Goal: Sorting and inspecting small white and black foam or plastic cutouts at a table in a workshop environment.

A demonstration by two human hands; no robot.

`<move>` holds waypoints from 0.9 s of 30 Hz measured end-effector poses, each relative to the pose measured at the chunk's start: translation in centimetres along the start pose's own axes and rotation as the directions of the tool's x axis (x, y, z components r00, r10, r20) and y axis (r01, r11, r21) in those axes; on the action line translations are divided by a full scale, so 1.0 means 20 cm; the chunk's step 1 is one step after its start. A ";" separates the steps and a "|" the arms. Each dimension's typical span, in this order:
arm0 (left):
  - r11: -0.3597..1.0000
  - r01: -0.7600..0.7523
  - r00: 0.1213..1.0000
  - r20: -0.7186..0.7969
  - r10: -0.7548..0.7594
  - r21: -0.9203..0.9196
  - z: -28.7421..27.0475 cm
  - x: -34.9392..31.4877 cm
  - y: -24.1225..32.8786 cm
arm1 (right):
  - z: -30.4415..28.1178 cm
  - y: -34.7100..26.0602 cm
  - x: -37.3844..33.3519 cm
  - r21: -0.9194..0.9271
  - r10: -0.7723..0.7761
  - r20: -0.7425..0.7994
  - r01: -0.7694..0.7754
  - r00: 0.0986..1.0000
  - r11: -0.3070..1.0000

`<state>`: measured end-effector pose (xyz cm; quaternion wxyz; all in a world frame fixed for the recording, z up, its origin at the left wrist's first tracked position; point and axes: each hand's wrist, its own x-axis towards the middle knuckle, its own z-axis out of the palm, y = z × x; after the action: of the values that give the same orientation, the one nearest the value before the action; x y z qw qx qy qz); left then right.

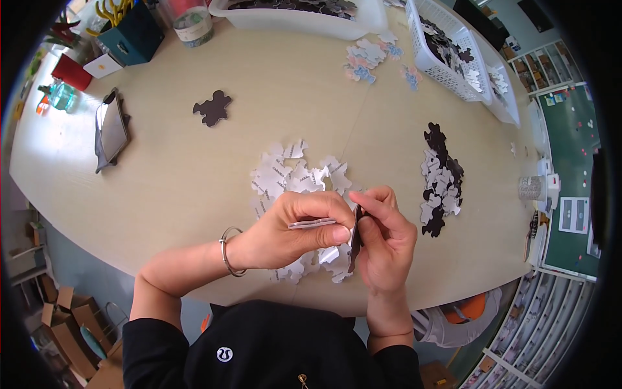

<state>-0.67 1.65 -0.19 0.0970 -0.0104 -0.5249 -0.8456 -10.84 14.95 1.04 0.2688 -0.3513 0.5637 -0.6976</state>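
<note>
My left hand (pixel 304 227) is closed, with a thin pale flat piece (pixel 312 223) pinched between thumb and fingers. Edge-on in my right hand (pixel 385 240) is a dark jigsaw-shaped piece (pixel 354 249), gripped by thumb and fingers. The fingertips of both hands meet at this dark piece. Beneath and beyond them lies a loose heap of white printed paper scraps (pixel 272 175) with wavy edges, partly hidden by my hands. To the right stretches a pile of black and white jigsaw-shaped pieces (pixel 442 178). One dark piece (pixel 212 108) lies alone at the far left.
A white tub (pixel 298 24) and a white basket (pixel 447 68), both with dark pieces, stand at the back. Pastel pieces (pixel 366 55) lie between them. At left are a phone on a stand (pixel 112 129), a red box (pixel 71 72) and a dark tool holder (pixel 133 39).
</note>
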 end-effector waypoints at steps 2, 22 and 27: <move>1.000 0.015 1.000 -0.008 -0.015 0.023 0.01 0.00 0.03 | 0.00 0.00 0.00 -0.008 0.013 -0.010 -0.013 1.000 1.000; 0.912 -0.072 0.981 -0.139 0.139 0.403 0.02 0.00 0.06 | 0.04 0.03 0.00 0.428 0.134 -0.037 -0.106 0.990 0.898; 0.946 0.024 0.977 -0.210 0.047 0.323 0.03 0.00 0.06 | -0.01 0.02 0.02 0.499 0.246 -0.049 -0.189 0.968 0.846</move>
<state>-0.53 1.71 1.07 0.1584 0.0940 -0.6430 -0.7434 -11.19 14.73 0.70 0.3948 -0.1663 0.4184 -0.8009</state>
